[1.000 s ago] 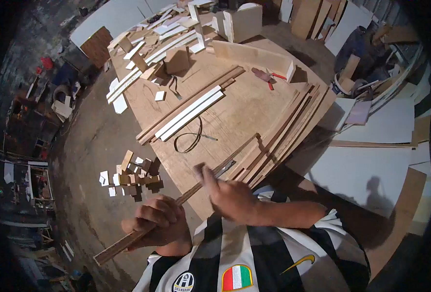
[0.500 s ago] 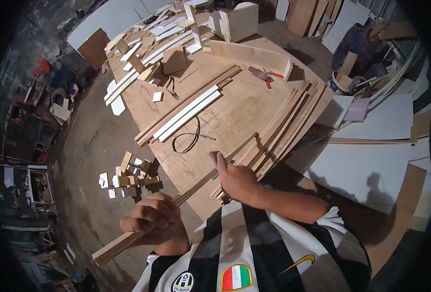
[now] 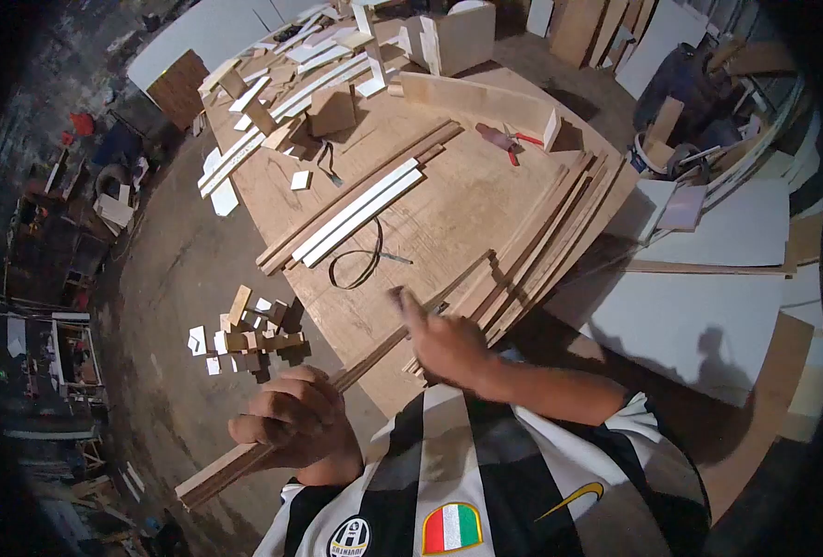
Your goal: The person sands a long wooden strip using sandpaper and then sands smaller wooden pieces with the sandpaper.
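A long wooden strip (image 3: 371, 358) runs diagonally from the lower left up onto the plywood table (image 3: 430, 232). My left hand (image 3: 292, 418) is wrapped round it near its lower end, which sticks out past the fist. Farther up the strip, my right hand (image 3: 444, 342) is closed, with the thumb side raised; whatever it grips is too small to make out. A dark thin piece lies just beyond its fingers. Beside this hand, several long wooden strips (image 3: 546, 241) lie along the table's right edge.
White strips (image 3: 360, 213) and brown strips lie mid-table, beside a black strap loop (image 3: 356, 269). Red-handled pliers (image 3: 511, 153) rest near an upright board (image 3: 476, 97). Small wood blocks (image 3: 244, 339) are piled on the floor at left. White panels (image 3: 680, 325) are at right.
My right hand has moved a little up along the strip compared with a second ago, and shifted slightly since. My left hand keeps its hold, almost unmoved.
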Available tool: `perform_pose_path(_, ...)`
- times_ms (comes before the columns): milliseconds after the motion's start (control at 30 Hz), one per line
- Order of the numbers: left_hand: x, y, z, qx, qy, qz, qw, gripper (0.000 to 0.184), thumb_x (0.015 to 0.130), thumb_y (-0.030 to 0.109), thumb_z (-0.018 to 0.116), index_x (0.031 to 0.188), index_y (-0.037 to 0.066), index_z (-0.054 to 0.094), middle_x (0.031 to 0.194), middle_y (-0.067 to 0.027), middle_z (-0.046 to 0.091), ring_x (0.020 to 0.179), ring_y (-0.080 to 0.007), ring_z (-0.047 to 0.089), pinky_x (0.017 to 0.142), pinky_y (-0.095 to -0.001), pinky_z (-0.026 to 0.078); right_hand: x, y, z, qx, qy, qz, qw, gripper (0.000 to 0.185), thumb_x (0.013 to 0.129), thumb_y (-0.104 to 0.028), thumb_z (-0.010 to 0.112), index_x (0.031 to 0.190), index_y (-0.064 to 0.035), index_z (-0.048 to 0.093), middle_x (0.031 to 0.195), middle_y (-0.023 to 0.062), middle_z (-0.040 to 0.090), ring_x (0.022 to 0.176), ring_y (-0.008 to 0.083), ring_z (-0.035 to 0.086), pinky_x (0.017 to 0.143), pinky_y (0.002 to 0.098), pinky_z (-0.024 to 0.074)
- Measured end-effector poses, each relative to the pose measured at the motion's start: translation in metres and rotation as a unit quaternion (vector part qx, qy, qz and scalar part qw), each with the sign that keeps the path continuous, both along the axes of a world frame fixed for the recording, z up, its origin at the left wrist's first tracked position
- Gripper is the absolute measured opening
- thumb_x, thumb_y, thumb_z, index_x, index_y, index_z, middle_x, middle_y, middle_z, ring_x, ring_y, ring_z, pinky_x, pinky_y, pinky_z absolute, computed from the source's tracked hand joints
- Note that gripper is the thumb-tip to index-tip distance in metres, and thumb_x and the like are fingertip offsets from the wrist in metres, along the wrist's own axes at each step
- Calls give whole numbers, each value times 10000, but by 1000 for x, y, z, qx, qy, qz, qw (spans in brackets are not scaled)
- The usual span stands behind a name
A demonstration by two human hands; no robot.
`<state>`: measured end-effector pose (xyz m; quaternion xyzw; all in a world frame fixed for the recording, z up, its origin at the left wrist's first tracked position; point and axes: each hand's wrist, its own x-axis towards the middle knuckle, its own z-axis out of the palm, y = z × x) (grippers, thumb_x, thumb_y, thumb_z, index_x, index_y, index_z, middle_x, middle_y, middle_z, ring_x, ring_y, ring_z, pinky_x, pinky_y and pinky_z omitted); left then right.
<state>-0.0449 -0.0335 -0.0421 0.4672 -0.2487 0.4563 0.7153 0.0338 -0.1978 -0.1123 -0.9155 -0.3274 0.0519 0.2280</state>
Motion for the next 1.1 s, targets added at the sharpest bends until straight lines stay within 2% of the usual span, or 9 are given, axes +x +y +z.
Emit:
perform_pose_path(267, 2, 2, -2, -8, 11, 50, 999, 510, 994, 571, 288, 788, 110, 362, 508, -48, 427, 333, -176, 438, 391, -320, 431, -9, 5, 2, 16, -78, 26, 996, 578, 835, -81, 524, 1378, 74, 400, 569, 146, 596, 526, 314, 648, 459, 421, 522)
perform_pose_path(367, 7, 9, -2, 11, -8, 5, 1000, 515, 998, 576, 250, 787, 117, 348, 499, -44, 404, 334, -168, 437, 364, -310, 420, 13, -5, -22, 5, 26, -14, 1000, 625, 832, -80, 530, 1410, 73, 347, 587, 144, 610, 502, 320, 632, 457, 421, 518)
perform_pose_path(500, 8, 9, -2, 8, -14, 0, 1000, 518, 1002, 580, 230, 788, 124, 348, 497, -50, 417, 336, -158, 434, 326, -307, 401, -17, 7, 5, 34, -95, 34, 994, 633, 832, -97, 539, 1414, 64, 349, 593, 127, 619, 510, 312, 641, 460, 419, 521)
perform_pose_path(700, 12, 9, 5, 16, -26, -13, 999, 501, 1006, 566, 254, 786, 127, 351, 505, -46, 440, 332, -151, 432, 321, -293, 393, 6, -3, 3, -16, 60, 17, 998, 633, 827, -89, 548, 1408, 72, 354, 612, 147, 625, 536, 314, 652, 483, 415, 534)
perform_pose_path(767, 10, 6, 3, 20, -26, -28, 999, 499, 1004, 568, 257, 788, 129, 351, 506, -43, 441, 329, -152, 433, 320, -288, 391, -15, 3, 10, 49, -86, 73, 992, 618, 829, -73, 534, 1399, 86, 356, 614, 149, 624, 524, 318, 647, 476, 423, 530)
perform_pose_path(833, 12, 3, 3, 9, -17, 25, 999, 495, 1002, 573, 256, 798, 132, 353, 512, -44, 446, 330, -149, 437, 324, -279, 390, -14, 6, 5, 55, -117, 68, 989, 610, 832, -65, 523, 1400, 82, 358, 619, 154, 626, 518, 323, 643, 472, 430, 528)
perform_pose_path(900, 13, 10, 2, 1, -19, 11, 1000, 496, 1000, 579, 251, 807, 134, 357, 520, -44, 452, 335, -147, 444, 329, -276, 391, 5, 5, -14, 14, 21, 9, 1000, 607, 840, -71, 518, 1406, 74, 355, 615, 157, 623, 519, 323, 643, 469, 436, 526)
perform_pose_path(1033, 13, 10, 0, 17, -15, 42, 999, 508, 996, 595, 234, 828, 135, 368, 529, -43, 452, 346, -139, 451, 339, -277, 403, 3, 2, -10, 15, 21, 15, 1000, 614, 840, -92, 528, 1411, 65, 366, 600, 153, 614, 503, 301, 637, 455, 426, 519)
perform_pose_path(1100, 12, 8, 1, 13, -12, 23, 1000, 513, 994, 601, 230, 830, 135, 370, 529, -43, 448, 345, -136, 446, 340, -277, 404, -12, 6, 11, 65, -147, 67, 985, 610, 821, -114, 569, 1390, 54, 424, 593, 138, 607, 494, 236, 635, 450, 383, 518)
